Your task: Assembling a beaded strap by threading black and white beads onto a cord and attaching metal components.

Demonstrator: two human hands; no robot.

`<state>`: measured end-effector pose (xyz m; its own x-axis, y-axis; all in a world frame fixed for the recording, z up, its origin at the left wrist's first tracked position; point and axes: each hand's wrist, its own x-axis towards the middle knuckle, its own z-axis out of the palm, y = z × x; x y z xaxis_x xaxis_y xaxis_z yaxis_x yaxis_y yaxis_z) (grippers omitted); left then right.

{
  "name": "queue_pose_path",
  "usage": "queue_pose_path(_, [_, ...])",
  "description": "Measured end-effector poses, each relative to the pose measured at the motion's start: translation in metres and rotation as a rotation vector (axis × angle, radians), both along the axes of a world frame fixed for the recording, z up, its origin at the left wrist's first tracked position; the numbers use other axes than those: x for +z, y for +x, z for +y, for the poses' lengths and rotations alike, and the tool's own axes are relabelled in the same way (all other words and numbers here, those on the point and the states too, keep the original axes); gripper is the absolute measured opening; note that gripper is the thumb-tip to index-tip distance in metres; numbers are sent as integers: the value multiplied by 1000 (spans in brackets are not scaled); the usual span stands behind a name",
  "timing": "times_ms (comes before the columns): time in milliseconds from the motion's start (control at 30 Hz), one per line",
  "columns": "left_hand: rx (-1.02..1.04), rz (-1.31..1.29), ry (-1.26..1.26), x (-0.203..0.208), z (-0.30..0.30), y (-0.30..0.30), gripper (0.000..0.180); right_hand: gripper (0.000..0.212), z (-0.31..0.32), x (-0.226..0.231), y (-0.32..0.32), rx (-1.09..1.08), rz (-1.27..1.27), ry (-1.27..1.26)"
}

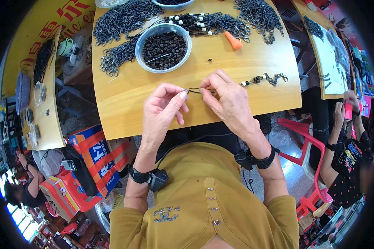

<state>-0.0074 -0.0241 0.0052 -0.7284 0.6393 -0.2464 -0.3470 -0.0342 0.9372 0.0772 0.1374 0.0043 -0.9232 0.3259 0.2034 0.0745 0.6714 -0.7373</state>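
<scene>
Left hand (164, 108) pinching a dark bead (186, 91) between thumb and forefinger, other fingers loosely curled; right hand (226, 97) closed on the dark cord (197, 90) just beside it, over the near edge of the table (124, 103). Already strung at the cord's far end: a few white and dark beads and a short chain (266, 79). Judging by the full bowl (163, 47) and finished piles (124, 18) behind, barely begun on this strand, most beads yet to go on.

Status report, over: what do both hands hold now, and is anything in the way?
Left hand pinching a small dark bead. Right hand pinching the beaded cord beside it. Bowl of dark beads farther back; nothing between the hands.
</scene>
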Motion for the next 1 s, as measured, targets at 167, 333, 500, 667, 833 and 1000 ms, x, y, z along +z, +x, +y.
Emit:
queue_pose_path(167, [-13, -47, -10, -6, 2, -2, 15, 9, 2, 8, 1, -22, -38, -77])
queue_pose_path(333, [-21, -51, -30, -5, 7, -3, 17, 9, 5, 9, 2, -6, -57, -114])
queue_pose_path(500, [-53, -61, -28, -9, 9, -4, 17, 9, 6, 9, 3, 4, -60, -134])
queue_pose_path(667, [-74, -44, -52, -7, 11, -5, 18, 10, 7, 7, 4, 2, -54, -161])
queue_pose_path(833, [-67, -31, -54, -7, 12, -7, 17, 10, 9, 7, 5, 8, -58, -134])
queue_pose_path(1000, [-76, -12, -78, -6, 14, -7, 17, 10, 9, 3, 2, 10, -19, -140])
